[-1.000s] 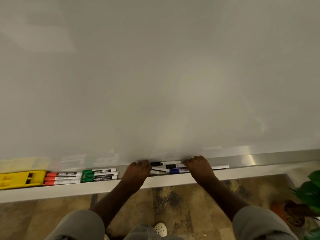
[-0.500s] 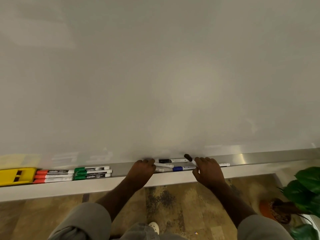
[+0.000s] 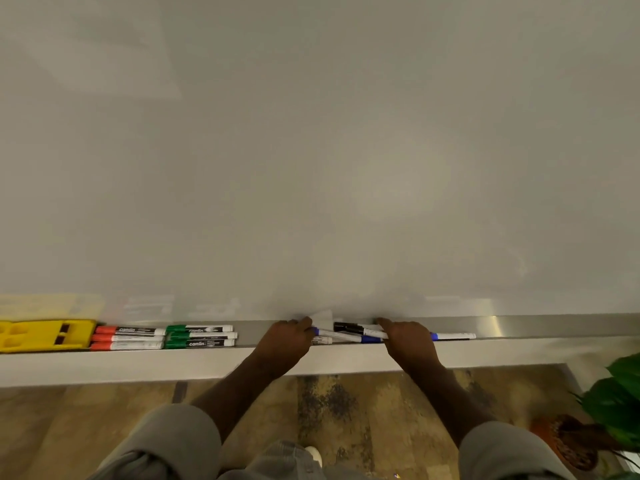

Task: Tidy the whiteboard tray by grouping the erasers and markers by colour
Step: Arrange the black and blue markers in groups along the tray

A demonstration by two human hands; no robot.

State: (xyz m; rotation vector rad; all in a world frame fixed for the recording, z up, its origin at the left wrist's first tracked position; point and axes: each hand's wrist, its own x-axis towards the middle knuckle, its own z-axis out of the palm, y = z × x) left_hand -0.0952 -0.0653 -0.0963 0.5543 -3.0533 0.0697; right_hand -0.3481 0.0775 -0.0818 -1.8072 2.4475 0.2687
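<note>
The whiteboard tray (image 3: 536, 325) runs along the bottom of the board. At its far left lies a yellow eraser (image 3: 45, 336), then three red markers (image 3: 128, 338) and three green markers (image 3: 201, 336), each stacked side by side. My left hand (image 3: 285, 346) pinches the end of a blue marker (image 3: 341, 335) that lies diagonally. My right hand (image 3: 410, 342) rests on the white barrels of the black markers (image 3: 348, 328) near the back wall. Another blue marker (image 3: 453, 336) pokes out to the right of my right hand. A further marker (image 3: 322, 340) is partly hidden under my left hand.
The white board (image 3: 311, 150) fills the view above the tray. A potted green plant (image 3: 620, 400) stands on the floor at the lower right. My shoe (image 3: 313, 453) shows on the patterned floor below.
My right hand had a black marker tipped upward half a second ago; it now lies flat near the back. The blue marker has swung diagonal in my left hand.
</note>
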